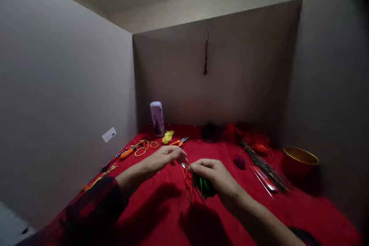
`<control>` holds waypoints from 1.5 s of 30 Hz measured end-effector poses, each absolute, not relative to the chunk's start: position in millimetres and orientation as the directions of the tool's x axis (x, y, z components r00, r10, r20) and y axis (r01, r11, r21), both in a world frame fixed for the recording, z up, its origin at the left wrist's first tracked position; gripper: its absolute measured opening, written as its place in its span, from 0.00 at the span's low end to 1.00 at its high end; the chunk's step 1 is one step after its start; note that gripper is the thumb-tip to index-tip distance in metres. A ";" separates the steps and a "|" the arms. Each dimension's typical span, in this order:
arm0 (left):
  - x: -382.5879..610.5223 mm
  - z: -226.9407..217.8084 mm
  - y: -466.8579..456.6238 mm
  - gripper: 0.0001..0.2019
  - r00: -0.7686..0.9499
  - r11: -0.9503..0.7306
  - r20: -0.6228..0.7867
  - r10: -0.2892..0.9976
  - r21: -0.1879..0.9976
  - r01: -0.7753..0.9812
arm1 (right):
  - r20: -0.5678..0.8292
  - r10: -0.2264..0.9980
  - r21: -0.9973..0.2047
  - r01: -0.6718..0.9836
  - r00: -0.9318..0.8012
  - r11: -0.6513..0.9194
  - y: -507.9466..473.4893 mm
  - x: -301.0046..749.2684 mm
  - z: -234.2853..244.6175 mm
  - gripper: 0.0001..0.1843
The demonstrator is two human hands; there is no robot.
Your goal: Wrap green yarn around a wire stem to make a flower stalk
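Note:
Both hands hover over a red cloth-covered table [161, 215]. My right hand [215, 175] is closed around a small dark green bundle [205, 186], from which thin red and orange threads [188, 188] hang down. My left hand [168, 156] pinches its fingertips together close to a small metal piece [183, 165] at the top of those threads, right beside my right thumb. What the left fingers hold is too small to make out.
A lilac bottle [157, 118], a yellow cord wad [167, 137], orange-handled snips [179, 142] and looped yellow cord [145, 147] lie at the back left. Thin sticks [266, 169], red yarn [253, 138] and a gold-rimmed bowl [300, 158] lie right. Grey walls enclose the table.

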State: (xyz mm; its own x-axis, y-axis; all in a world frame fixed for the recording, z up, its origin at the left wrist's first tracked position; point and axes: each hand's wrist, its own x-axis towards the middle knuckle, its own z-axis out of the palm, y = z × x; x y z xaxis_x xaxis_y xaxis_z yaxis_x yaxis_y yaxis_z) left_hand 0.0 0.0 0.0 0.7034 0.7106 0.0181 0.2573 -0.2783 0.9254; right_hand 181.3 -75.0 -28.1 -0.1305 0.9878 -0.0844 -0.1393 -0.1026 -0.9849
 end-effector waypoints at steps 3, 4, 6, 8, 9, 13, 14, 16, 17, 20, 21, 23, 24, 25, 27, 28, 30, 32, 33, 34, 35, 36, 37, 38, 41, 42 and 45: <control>15.6 -8.0 -18.5 0.21 0.707 -0.204 -0.020 0.707 0.952 0.230 | -0.059 0.991 -0.989 -0.129 -0.124 -0.075 -76.9 184.6 -25.4 0.16; 18.8 -10.7 -22.4 0.21 0.705 -0.171 -0.039 0.708 0.960 0.224 | -0.056 0.992 -0.990 -0.123 -0.117 -0.070 -77.1 185.7 -25.1 0.16; 21.7 -15.9 -25.7 0.20 0.698 -0.087 -0.094 0.710 0.972 0.219 | -0.056 0.994 -0.992 -0.110 -0.098 -0.067 -76.6 187.7 -25.6 0.15; 21.0 -21.0 -24.4 0.19 0.680 -0.009 -0.137 0.720 0.978 0.207 | -0.070 0.995 -0.993 -0.090 -0.068 -0.076 -75.2 189.5 -27.0 0.15; 20.1 -23.5 -22.9 0.19 0.670 0.023 -0.151 0.727 0.980 0.196 | -0.079 0.995 -0.993 -0.082 -0.053 -0.084 -74.3 190.2 -27.7 0.15; 17.9 -34.6 -16.2 0.19 0.649 0.128 -0.182 0.739 0.983 0.130 | -0.100 0.994 -0.991 -0.083 -0.036 -0.102 -69.9 193.5 -30.1 0.14; 18.1 -37.5 -15.0 0.19 0.653 0.155 -0.189 0.733 0.982 0.111 | -0.104 0.994 -0.990 -0.088 -0.034 -0.107 -68.6 194.4 -30.7 0.14; 18.9 -43.1 -13.5 0.19 0.663 0.205 -0.198 0.722 0.976 0.069 | -0.119 0.993 -0.988 -0.093 -0.026 -0.121 -65.7 196.4 -32.3 0.13; 19.5 -45.5 -13.2 0.19 0.666 0.223 -0.198 0.720 0.974 0.050 | -0.127 0.992 -0.988 -0.090 -0.023 -0.129 -64.2 197.5 -33.3 0.12; 20.9 -49.3 -13.6 0.18 0.666 0.245 -0.193 0.720 0.970 0.016 | -0.139 0.990 -0.987 -0.083 -0.017 -0.140 -60.2 200.5 -36.6 0.10; 21.1 -49.5 -14.0 0.18 0.667 0.248 -0.195 0.719 0.969 0.017 | -0.140 0.990 -0.986 -0.085 -0.016 -0.140 -59.2 201.4 -37.5 0.10; 21.3 -48.5 -15.5 0.17 0.662 0.258 -0.211 0.719 0.966 0.028 | -0.141 0.990 -0.986 -0.090 -0.016 -0.142 -57.9 202.9 -38.5 0.10; 21.3 -47.6 -16.5 0.17 0.660 0.261 -0.220 0.719 0.965 0.037 | -0.142 0.990 -0.986 -0.089 -0.017 -0.143 -57.7 203.6 -38.7 0.10; 21.2 -46.5 -17.6 0.16 0.655 0.262 -0.228 0.720 0.964 0.047 | -0.142 0.990 -0.986 -0.087 -0.016 -0.143 -57.7 204.1 -38.5 0.10; 20.7 -44.2 -20.0 0.15 0.649 0.262 -0.238 0.723 0.963 0.062 | -0.145 0.989 -0.986 -0.082 -0.011 -0.146 -58.3 204.8 -37.3 0.11; 20.3 -43.2 -21.0 0.15 0.649 0.261 -0.241 0.722 0.963 0.067 | -0.149 0.989 -0.985 -0.082 -0.009 -0.149 -58.8 205.1 -36.4 0.11; 19.2 -41.7 -22.4 0.14 0.647 0.268 -0.252 0.720 0.960 0.076 | -0.154 0.988 -0.984 -0.085 -0.006 -0.154 -59.9 205.7 -34.3 0.11; 17.4 -40.9 -22.4 0.14 0.641 0.279 -0.270 0.719 0.956 0.090 | -0.153 0.988 -0.985 -0.083 -0.007 -0.153 -60.9 206.5 -32.5 0.10; 16.4 -40.6 -21.8 0.14 0.635 0.283 -0.279 0.720 0.954 0.099 | -0.151 0.988 -0.986 -0.075 -0.008 -0.151 -61.1 207.2 -32.0 0.10; 15.2 -40.4 -21.0 0.14 0.631 0.284 -0.289 0.720 0.952 0.111 | -0.150 0.989 -0.987 -0.063 -0.012 -0.151 -61.1 208.1 -31.7 0.09; 14.1 -40.3 -20.0 0.14 0.629 0.283 -0.296 0.719 0.951 0.124 | -0.152 0.988 -0.987 -0.051 -0.018 -0.152 -60.9 209.0 -31.6 0.09; 12.9 -40.1 -19.0 0.14 0.631 0.279 -0.300 0.716 0.951 0.136 | -0.154 0.988 -0.987 -0.039 -0.025 -0.155 -60.6 210.1 -31.9 0.09; 11.9 -40.0 -17.9 0.15 0.633 0.276 -0.303 0.713 0.950 0.145 | -0.156 0.987 -0.987 -0.028 -0.030 -0.156 -60.0 211.1 -32.4 0.09; 11.1 -39.9 -17.1 0.15 0.636 0.273 -0.305 0.709 0.950 0.152 | -0.156 0.987 -0.987 -0.020 -0.034 -0.157 -59.5 212.1 -33.0 0.09; 9.8 -40.4 -15.6 0.15 0.636 0.272 -0.315 0.705 0.948 0.167 | -0.156 0.987 -0.988 -0.002 -0.034 -0.157 -58.3 213.9 -34.8 0.10; 9.6 -40.9 -15.5 0.16 0.633 0.272 -0.321 0.705 0.946 0.178 | -0.157 0.987 -0.988 0.005 -0.033 -0.157 -58.2 214.2 -35.2 0.10; 9.2 -42.4 -15.1 0.17 0.618 0.248 -0.332 0.713 0.943 0.222 | -0.158 0.987 -0.987 0.024 -0.032 -0.157 -58.2 214.4 -35.1 0.09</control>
State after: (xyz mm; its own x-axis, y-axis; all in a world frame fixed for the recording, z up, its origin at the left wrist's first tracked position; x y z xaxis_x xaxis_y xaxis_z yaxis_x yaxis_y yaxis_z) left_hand 9.2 -15.1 -42.4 0.6179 0.7126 -0.3324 0.2218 0.2475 0.9431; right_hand 214.4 -58.2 -35.1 -0.0322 0.9869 -0.1580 0.0237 -0.1573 -0.9873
